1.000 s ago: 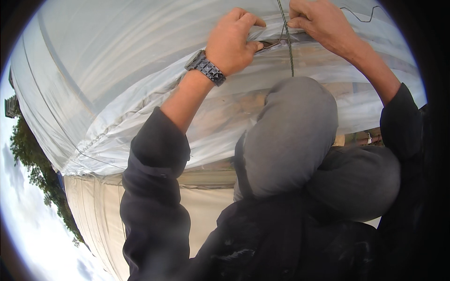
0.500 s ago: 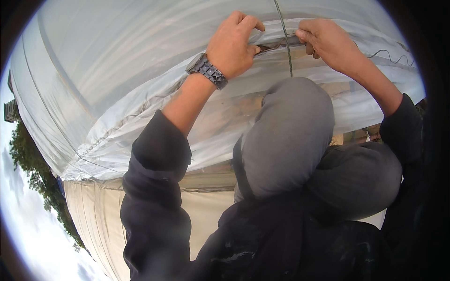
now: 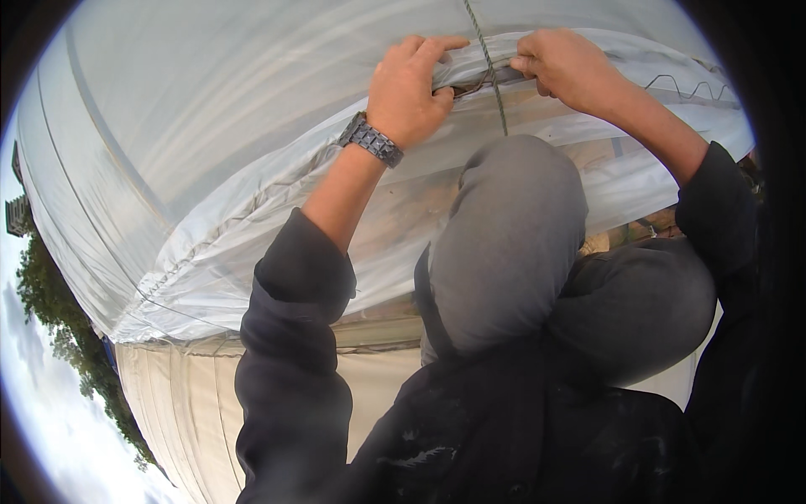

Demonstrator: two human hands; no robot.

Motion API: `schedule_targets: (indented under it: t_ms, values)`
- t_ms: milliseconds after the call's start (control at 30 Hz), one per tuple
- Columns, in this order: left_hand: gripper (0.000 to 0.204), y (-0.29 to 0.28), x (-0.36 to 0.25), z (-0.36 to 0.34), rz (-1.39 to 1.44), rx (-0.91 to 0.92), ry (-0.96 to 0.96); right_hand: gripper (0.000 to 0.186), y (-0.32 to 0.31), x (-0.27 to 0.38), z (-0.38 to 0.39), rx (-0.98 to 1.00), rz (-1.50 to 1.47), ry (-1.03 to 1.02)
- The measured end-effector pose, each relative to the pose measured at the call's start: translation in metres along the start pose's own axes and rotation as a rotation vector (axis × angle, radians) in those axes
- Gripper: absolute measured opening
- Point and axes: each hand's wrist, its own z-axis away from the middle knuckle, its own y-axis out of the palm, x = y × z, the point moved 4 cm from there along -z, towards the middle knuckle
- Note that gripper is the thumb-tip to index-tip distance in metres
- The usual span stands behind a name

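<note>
a thin, dark grey, zigzag metal wire (image 3: pixel 663 76) stands loose near the right edge of the milky, see-through plastic sheet (image 3: pixel 621 176), its line running on behind the right hand (image 3: pixel 567 69). that hand's thumb and fingertips look pinched on it, just right of the dark green twisted rope (image 3: pixel 485 50). the left hand (image 3: pixel 409 92), across the rope, has thumb and forefinger parted — what its hidden fingers do, i cannot tell. the wire should be light and springy, apt to flick back, so best gripped at a bend; the sheet looks soft, slick and easily torn — flat fingertips suit it.
</note>
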Motion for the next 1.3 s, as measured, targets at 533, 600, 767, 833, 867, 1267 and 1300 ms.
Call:
schedule_targets:
  t_ms: [533,600,767,833,867,1267,1300]
  values:
    - [0.069,0.014,-0.011,-0.007,-0.168,-0.166,-0.055,0.026,0.02,-0.023,-0.004,-0.154,0.476,-0.119]
    - [0.068,0.014,-0.012,-0.008,-0.184,-0.176,-0.055,0.026,0.022,-0.024,-0.003,-0.133,0.475,-0.101]
    - [0.067,0.015,-0.013,-0.009,-0.177,-0.174,-0.042,0.029,0.032,-0.029,0.005,0.0,0.397,0.044]
    - [0.066,0.016,-0.013,-0.01,-0.164,-0.166,-0.037,0.03,0.035,-0.03,0.007,0.014,0.358,0.091]
    - [0.066,0.016,-0.013,-0.011,-0.156,-0.161,-0.036,0.03,0.036,-0.03,0.007,0.021,0.338,0.114]
    - [0.061,0.016,-0.014,-0.019,-0.148,-0.054,-0.105,0.028,0.036,-0.03,0.005,0.147,0.222,0.258]
    - [0.061,0.016,-0.014,-0.019,-0.15,-0.054,-0.112,0.029,0.036,-0.03,0.006,0.152,0.219,0.271]
